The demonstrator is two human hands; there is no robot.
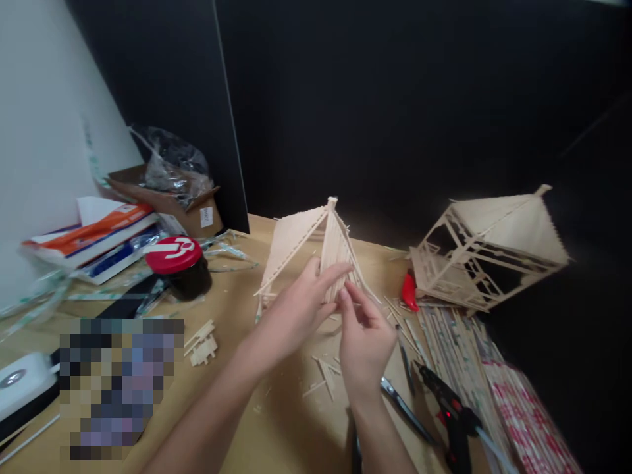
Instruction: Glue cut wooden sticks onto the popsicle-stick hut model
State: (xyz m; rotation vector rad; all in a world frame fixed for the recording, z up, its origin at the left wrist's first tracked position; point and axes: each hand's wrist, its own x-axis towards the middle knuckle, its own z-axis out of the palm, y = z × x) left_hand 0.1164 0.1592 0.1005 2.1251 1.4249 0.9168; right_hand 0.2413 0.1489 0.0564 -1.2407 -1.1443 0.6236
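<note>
In front of me stands a small wooden model house (297, 240), its pitched roof made of thin sticks. The near roof face (334, 245) is partly covered with upright slats, while a gap beside it shows the inside. My left hand (316, 289) lies against this face, index finger and thumb stretched apart across the slats. Just to its right, my right hand (368, 329) has thumb and fingertips pinched together at the lower slats. Whatever is between those fingertips is too small to make out. Loose wooden sticks (326, 376) lie on the table below the hands.
Another wooden house model (494, 250) stands tilted at the right. Nearby are a glue gun (451, 405) with a red light, pliers (407, 408), stick bundles (454, 349) and a red object (409, 291). Leftward are a red-lidded jar (180, 266), a cardboard box (192, 214) and stick pieces (203, 345).
</note>
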